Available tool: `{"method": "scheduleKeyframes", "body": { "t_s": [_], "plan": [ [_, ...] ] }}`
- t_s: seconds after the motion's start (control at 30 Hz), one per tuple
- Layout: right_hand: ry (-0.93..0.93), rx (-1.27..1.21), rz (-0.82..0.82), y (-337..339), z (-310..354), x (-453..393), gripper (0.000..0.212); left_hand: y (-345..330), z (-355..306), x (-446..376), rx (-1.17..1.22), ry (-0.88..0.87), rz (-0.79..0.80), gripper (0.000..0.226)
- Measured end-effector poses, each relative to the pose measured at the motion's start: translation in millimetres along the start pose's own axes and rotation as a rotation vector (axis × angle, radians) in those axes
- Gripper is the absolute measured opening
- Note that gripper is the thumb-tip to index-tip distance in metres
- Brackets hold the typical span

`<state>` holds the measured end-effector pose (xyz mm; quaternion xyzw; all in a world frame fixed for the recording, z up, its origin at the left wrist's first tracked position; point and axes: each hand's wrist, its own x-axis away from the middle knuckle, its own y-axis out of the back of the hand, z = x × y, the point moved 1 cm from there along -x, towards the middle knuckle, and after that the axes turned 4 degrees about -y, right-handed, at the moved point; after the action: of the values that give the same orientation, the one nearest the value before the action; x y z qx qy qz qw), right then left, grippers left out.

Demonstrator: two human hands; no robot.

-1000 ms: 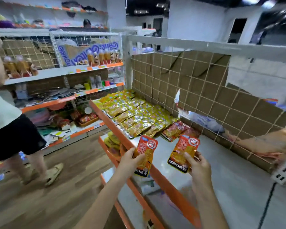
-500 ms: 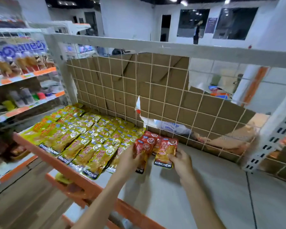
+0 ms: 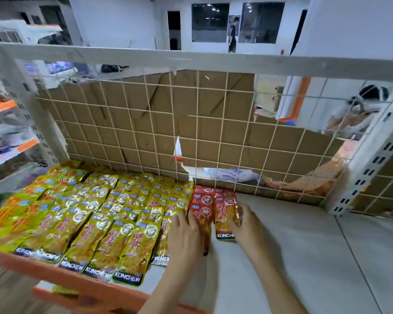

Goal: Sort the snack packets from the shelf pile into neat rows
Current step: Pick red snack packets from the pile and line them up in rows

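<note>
Two red snack packets lie side by side on the white shelf (image 3: pixel 304 257), next to the wire-grid back panel. My left hand (image 3: pixel 185 234) holds the left red packet (image 3: pixel 203 206) and covers its lower half. The right red packet (image 3: pixel 225 210) is pinched at its right edge by my right hand (image 3: pixel 247 225). Both packets sit just right of the rows of yellow snack packets (image 3: pixel 95 218), which overlap in neat columns across the shelf's left part.
An orange front lip (image 3: pixel 55 271) edges the shelf. The wire grid (image 3: pixel 197 132) backed with cardboard closes the rear. Behind it lie a white bag (image 3: pixel 232 174) and an orange wrapper (image 3: pixel 309 180). A slotted white upright (image 3: pixel 372 159) stands at the right.
Both hands carried the red packets from the shelf's front edge to the back and lowered them beside the yellow rows. My view swung right, away from the aisle.
</note>
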<state>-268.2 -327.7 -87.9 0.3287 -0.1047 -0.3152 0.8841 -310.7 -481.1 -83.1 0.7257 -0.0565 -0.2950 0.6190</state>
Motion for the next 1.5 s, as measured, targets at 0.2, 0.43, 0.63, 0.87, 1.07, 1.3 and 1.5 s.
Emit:
{"method": "scheduleKeyframes", "body": {
  "t_s": [0.2, 0.43, 0.63, 0.87, 1.07, 1.3, 1.5],
  "plan": [
    [0.032, 0.105, -0.008, -9.7, -1.5, 11.1, 0.062, -4.5, 4.6, 6.1, 0.091, -0.083, -0.043, 0.046],
    [0.215, 0.343, -0.123, -9.7, -6.6, 16.9, 0.055, -13.2, 0.3, 10.6, 0.188, -0.142, -0.130, 0.043],
    [0.263, 0.529, -0.094, -8.5, -5.5, 18.5, 0.046, -11.4, 1.2, 11.7, 0.241, -0.132, -0.130, 0.044],
    [0.231, 0.545, -0.106, -8.8, -3.1, 15.7, 0.043, -13.9, 2.0, 6.7, 0.201, -0.145, -0.084, 0.045],
    [0.207, 0.592, -0.071, -7.0, 0.0, 18.1, 0.046, -8.3, 9.0, -1.1, 0.168, -0.255, 0.005, 0.043],
    [0.187, 0.653, -0.053, -6.8, 8.8, 21.6, 0.045, -7.3, 9.0, -3.5, 0.199, -0.271, 0.061, 0.031],
    [0.166, 0.695, -0.016, -1.8, 15.6, 24.0, 0.046, -3.5, 14.7, -11.9, 0.300, -0.317, 0.127, 0.029]
  ]
}}
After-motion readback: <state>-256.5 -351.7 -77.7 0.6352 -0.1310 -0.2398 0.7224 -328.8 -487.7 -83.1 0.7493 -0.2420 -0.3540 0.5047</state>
